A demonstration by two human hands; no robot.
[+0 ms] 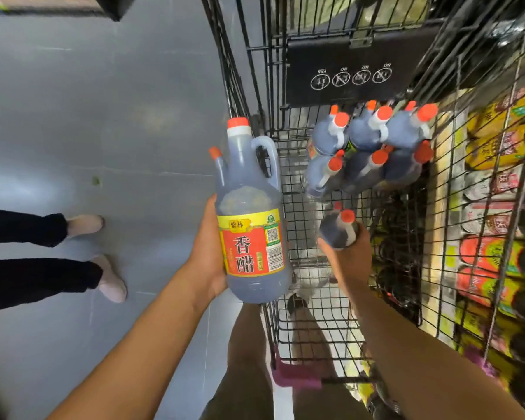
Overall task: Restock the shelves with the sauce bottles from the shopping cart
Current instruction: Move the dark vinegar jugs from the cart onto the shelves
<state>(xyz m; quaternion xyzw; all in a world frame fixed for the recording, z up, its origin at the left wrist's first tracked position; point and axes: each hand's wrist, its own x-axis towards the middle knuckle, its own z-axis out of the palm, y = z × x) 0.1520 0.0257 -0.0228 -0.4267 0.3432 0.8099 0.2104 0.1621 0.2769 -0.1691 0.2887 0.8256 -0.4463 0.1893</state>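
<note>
While the left hand [206,256] holds a large dark vinegar bottle with an orange cap, a moulded handle and a red and yellow label [249,213] upright just outside the left wall of the black wire shopping cart [272,325], its grip is closed round the bottle's lower body, palm against the side away from the cart. The right hand [350,262] is down inside the cart, near the middle of the basket, and its grip wraps the body of a second dark orange-capped bottle [340,230], seen from above and tilted cap-up toward the camera.

Six more dark bottles of the same kind [367,147] stand packed together at the far end of the cart, right of centre, just below the black plastic seat flap with white pictograms [355,71]. Through the cart's right wall show rows of yellow and red packaged goods [491,207] on shelving; no sauce shelf can be made out.

Judged from this, the restocking is partway at best: two bottles are in hand and not yet placed, six wait in the cart, and no bottle is seen set on a shelf. At the left, on the grey floor [103,116], stand another person's legs in black trousers and pale shoes [43,253].
</note>
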